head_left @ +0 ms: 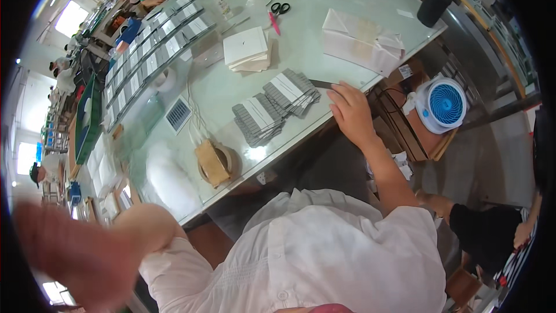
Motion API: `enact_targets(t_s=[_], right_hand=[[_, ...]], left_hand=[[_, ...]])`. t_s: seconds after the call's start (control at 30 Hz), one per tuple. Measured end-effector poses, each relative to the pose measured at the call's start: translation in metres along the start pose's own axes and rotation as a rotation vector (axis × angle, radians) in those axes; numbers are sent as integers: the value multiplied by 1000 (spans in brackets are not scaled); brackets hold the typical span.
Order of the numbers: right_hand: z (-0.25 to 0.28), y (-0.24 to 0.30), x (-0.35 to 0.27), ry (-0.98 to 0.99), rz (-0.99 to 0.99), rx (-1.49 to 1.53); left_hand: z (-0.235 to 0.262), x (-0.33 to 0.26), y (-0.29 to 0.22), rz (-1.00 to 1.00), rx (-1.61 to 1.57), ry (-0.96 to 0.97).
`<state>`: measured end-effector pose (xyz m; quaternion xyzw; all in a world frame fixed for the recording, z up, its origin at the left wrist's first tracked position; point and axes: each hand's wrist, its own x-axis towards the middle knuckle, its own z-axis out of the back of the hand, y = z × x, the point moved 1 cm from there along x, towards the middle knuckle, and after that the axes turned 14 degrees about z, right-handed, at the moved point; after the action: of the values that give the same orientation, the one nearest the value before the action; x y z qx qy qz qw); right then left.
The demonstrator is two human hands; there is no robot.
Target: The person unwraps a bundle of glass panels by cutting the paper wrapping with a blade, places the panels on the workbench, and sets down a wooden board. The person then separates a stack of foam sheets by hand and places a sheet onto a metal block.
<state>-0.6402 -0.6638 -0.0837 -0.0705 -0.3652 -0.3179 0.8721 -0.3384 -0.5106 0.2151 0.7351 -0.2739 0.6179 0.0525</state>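
My right hand (352, 109) rests at the table's near edge, fingers stretched out, holding nothing I can see. Just left of it lie two fanned stacks of grey striped cards with white bands: the right stack (291, 91) and the left stack (258, 117). A thin dark strip (322, 84) lies by the fingertips. Raised close at the lower left, my left hand (78, 255) is smeared by motion, so its fingers cannot be read. A pile of white cards (246, 48) sits farther back on the glass-topped table (301, 52).
Black-handled scissors (280, 9), a paper-wrapped package (362, 40) and a black cup (435, 3) stand toward the back right. A tiered rack of cards (156, 52) fills the left side. Near the front are a tape roll (231, 162) and white fluffy material (165, 177). A blue fan (446, 104) stands right.
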Motion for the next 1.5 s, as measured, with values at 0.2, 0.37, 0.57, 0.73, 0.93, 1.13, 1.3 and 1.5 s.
enact_targets(t_s=[0.2,0.37,0.57,0.73,0.93,1.13,1.3,1.5], right_hand=[[19,-9,-14,-4,-118,-172],[31,-24,-18,159,-94,-98],[36,-50,-28,69,69,-7],[37,-63,-27,32,136,59],[41,-64,-30,-77,7,-155],[23,-47,-57,-617,-649,986],[39,-50,-58,-807,-685,933],[49,-86,-30,-881,-659,1019]], left_hand=[[41,-57,156,972,518,-251],[10,-92,175,1190,719,487],[-72,-66,155,387,617,932],[-99,-73,153,191,673,653],[-106,-77,200,339,599,756],[-38,-82,316,421,1014,914],[-8,-83,398,520,1208,941],[9,-102,441,586,1230,1063]])
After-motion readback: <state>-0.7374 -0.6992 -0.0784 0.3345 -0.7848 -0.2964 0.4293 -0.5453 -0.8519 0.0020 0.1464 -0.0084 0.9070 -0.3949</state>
